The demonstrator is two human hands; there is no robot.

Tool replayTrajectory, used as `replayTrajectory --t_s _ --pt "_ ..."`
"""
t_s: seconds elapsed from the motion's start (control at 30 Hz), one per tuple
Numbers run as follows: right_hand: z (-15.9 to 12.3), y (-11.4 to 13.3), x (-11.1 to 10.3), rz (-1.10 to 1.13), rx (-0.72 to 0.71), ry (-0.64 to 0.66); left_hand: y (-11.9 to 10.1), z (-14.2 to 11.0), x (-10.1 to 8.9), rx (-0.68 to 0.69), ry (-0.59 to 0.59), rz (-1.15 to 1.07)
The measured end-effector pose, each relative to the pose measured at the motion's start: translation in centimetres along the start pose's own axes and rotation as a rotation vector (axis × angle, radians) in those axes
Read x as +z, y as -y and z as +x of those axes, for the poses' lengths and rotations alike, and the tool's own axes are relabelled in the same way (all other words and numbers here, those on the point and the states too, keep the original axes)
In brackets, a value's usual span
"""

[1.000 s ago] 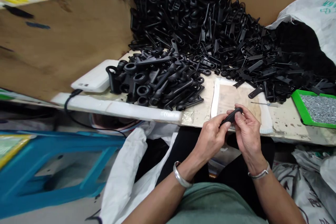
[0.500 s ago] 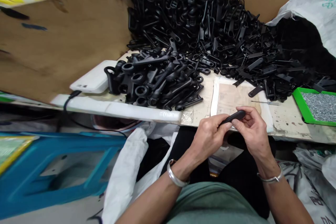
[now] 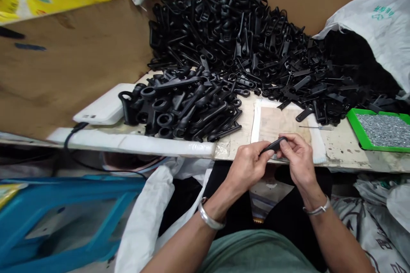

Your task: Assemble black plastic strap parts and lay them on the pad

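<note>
Just over the table's front edge, a small black plastic part (image 3: 271,146), slim and handle-like, is held between both hands. My left hand (image 3: 246,165) closes round its near end, thumb along the side. The thumb and fingers of my right hand (image 3: 297,155) pinch its far tip, which they partly cover. Beneath and beyond the hands lies a white-edged cloth or sheet with a tan middle (image 3: 278,121). A thin screwdriver-like tool (image 3: 315,127) with a clear handle rests across its right side.
Black plastic parts (image 3: 221,34) are heaped at the back, with a nearer pile of ringed pieces (image 3: 179,106) on the left. A white power bank (image 3: 104,104) with a cable lies beside it. Right stands a green tray (image 3: 355,130) of small metal pieces. A blue stool (image 3: 92,183) is lower left.
The black part has tilted and turned between my hands, and less of its far end shows past the right fingers. The whole view has shifted slightly.
</note>
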State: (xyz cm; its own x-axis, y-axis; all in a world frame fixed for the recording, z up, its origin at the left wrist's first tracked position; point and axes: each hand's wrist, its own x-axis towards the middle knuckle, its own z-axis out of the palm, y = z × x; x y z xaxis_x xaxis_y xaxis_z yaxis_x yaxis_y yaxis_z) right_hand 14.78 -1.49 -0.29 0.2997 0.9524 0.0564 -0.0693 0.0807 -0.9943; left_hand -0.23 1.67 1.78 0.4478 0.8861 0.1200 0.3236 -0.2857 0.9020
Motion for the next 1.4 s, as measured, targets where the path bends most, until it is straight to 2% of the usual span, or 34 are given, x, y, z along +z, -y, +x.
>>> replayTrajectory --t_s 0.13,0.2,0.27,0.33,0.4,0.47,0.53,0.6,0.67,0.73,0.83,0.9,0.93,0.97,1.0,1.07,1.1,1.17,1.23,1.3,1.37,1.4 --pt "1.0 0.5 -0.3 -0.047 0.078 0.147 0.2 -0.4 -0.2 0.083 -0.046 0.181" --pt "1.9 1.5 -1.6 -0.177 0.049 0.189 0.3 -0.7 -1.2 0.211 -0.163 0.246" --pt "3.3 2.7 -3.5 -0.466 -0.088 0.120 0.5 -0.8 -3.0 0.351 -0.370 0.387" --pt "5.0 3.7 -5.6 -0.909 -0.285 0.019 0.8 -0.5 -5.6 0.445 -0.597 0.589" --pt "6.8 4.3 -7.2 -1.324 -0.379 0.052 1.3 0.5 -8.6 0.483 -0.784 0.772" --pt "8.6 4.5 -8.1 -1.593 -0.406 0.155 1.9 2.0 -11.2 0.455 -0.899 0.873" --pt "10.3 4.3 -8.2 -1.714 -0.403 0.252 2.8 3.7 -13.2 0.391 -0.927 0.928" --pt "11.6 4.2 -8.3 -1.736 -0.391 0.311 3.6 5.3 -14.4 0.318 -0.903 0.957" --pt "12.5 4.2 -8.6 -1.678 -0.392 0.339 4.4 6.4 -15.0 0.243 -0.842 0.964" --pt "12.9 4.5 -9.2 -1.520 -0.434 0.340 4.6 6.9 -15.2 0.185 -0.755 0.941" --pt "12.2 4.9 -9.7 -1.046 -0.468 0.190 3.6 6.5 -14.3 0.185 -0.732 0.868" --pt "10.9 5.0 -9.1 -0.660 -0.378 0.100 2.1 5.6 -12.4 0.246 -0.784 0.749" --pt "10.1 5.0 -8.4 -0.488 -0.302 0.109 1.3 5.1 -10.9 0.283 -0.771 0.646" --pt "9.1 4.9 -7.5 -0.353 -0.222 0.162 0.5 4.6 -9.2 0.323 -0.706 0.483" --pt "8.2 4.8 -6.4 -0.255 -0.142 0.249 -0.1 4.2 -7.3 0.296 -0.569 0.284" --pt "6.8 4.4 -4.0 -0.149 -0.023 0.413 -0.7 3.8 -3.7 0.159 -0.200 -0.138" --pt "6.4 4.3 -3.0 -0.132 0.004 0.457 -0.7 3.7 -2.1 0.096 -0.081 -0.343" --pt "6.6 4.3 -1.8 -0.195 0.023 0.499 -0.3 3.9 0.0 -0.053 0.010 -0.634" --pt "8.2 4.5 -1.9 -0.401 -0.018 0.466 0.2 3.9 0.6 -0.190 -0.021 -0.804" --pt "10.7 4.6 -2.7 -0.753 -0.130 0.312 0.6 3.8 0.4 -0.293 -0.076 -0.914" --pt "13.2 4.5 -3.5 -1.212 -0.294 0.115 0.6 3.6 -0.1 -0.359 -0.100 -1.011" --pt "14.3 4.3 -3.8 -1.421 -0.318 0.089 0.6 3.4 -0.3 -0.381 -0.100 -1.049"
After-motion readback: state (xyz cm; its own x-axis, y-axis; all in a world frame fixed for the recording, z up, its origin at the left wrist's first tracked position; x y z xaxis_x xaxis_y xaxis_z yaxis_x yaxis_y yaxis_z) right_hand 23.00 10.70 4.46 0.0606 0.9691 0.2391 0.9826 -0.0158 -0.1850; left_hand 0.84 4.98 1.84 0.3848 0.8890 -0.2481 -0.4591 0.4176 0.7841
